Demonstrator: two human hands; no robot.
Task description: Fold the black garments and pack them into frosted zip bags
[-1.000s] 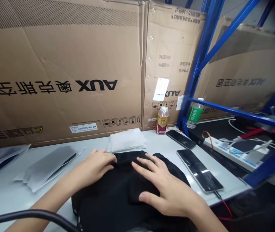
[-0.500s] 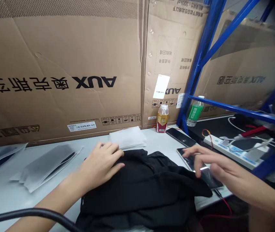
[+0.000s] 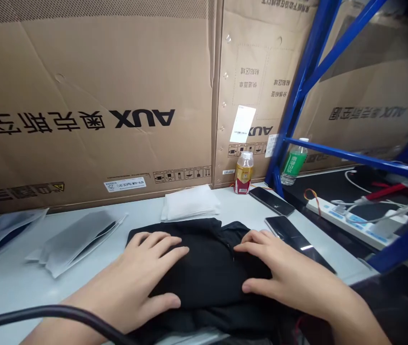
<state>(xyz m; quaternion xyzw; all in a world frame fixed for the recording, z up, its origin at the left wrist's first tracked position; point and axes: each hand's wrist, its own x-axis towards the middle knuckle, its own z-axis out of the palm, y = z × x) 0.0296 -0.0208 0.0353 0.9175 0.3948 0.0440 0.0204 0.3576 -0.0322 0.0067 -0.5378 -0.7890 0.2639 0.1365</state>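
Observation:
A black garment (image 3: 204,268) lies folded in front of me on the white table, its exact kind hard to make out. My left hand (image 3: 150,273) rests on its left side, fingers spread and thumb apart. On the garment's right side lies my right hand (image 3: 272,263), fingers stretched out and thumb apart. Near the garment's upper right, a small zip or seam shows by my right fingertips. Clear plastic (image 3: 197,338) peeks out under the garment's near edge.
Frosted plastic bags (image 3: 78,239) lie at the left, and folded white sheets (image 3: 189,202) behind the garment. Two phones, one nearer (image 3: 297,239) and one farther (image 3: 271,200), lie right of a drink bottle (image 3: 243,173). A blue rack (image 3: 297,105), power strip (image 3: 347,223) and cartons (image 3: 92,72) border the table. A black cable (image 3: 56,311) crosses lower left.
My right hand has moved left from above the phone onto the garment. The garment's right part, which stuck out toward the phone, is now folded inward. My left hand has come nearer and lower.

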